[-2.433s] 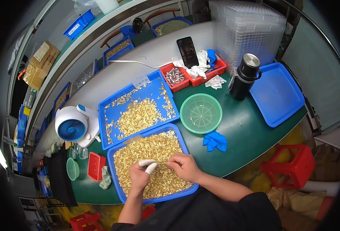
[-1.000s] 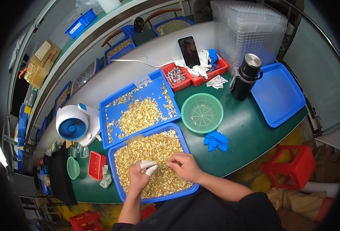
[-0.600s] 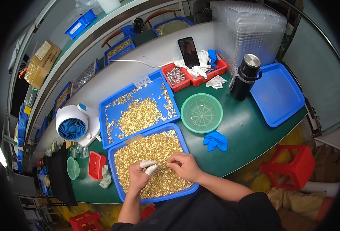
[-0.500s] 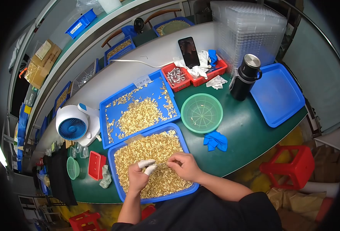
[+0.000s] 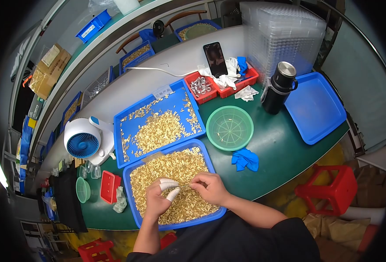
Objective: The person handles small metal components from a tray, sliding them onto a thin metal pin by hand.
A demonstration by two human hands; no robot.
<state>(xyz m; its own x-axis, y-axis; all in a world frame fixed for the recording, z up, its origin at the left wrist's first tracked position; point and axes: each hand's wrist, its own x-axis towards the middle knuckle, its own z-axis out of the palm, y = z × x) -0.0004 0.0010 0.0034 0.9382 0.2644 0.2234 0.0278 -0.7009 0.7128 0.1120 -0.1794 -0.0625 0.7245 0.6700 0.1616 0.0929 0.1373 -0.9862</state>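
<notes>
Both hands are over the near blue tray [image 5: 137, 214], which is full of small brass-coloured parts [image 5: 171, 168]. White covers sit on the thumb and a finger of my left hand [image 5: 159, 197]; these two are curved toward each other around one end of a thin piece, too small to make out well. My right hand [image 5: 209, 188] pinches the thin piece between thumb and forefinger, its other fingers curled. Behind, a second blue tray [image 5: 134, 107] with a paper label holds a looser heap of similar parts [image 5: 158, 131].
Right of the trays are a green sieve [image 5: 230, 128], a blue glove [image 5: 245, 160], a black thermos [image 5: 279, 87] and another blue tray [image 5: 315, 107]. A phone [image 5: 215, 60] leans by red bins [image 5: 200, 89]. A white fan [image 5: 84, 139] stands left, near a red basket [image 5: 110, 187].
The covered thumb and finger of my left hand are a little farther apart than half a second ago. My right hand has kept its place and pinch. The view has shifted very slightly.
</notes>
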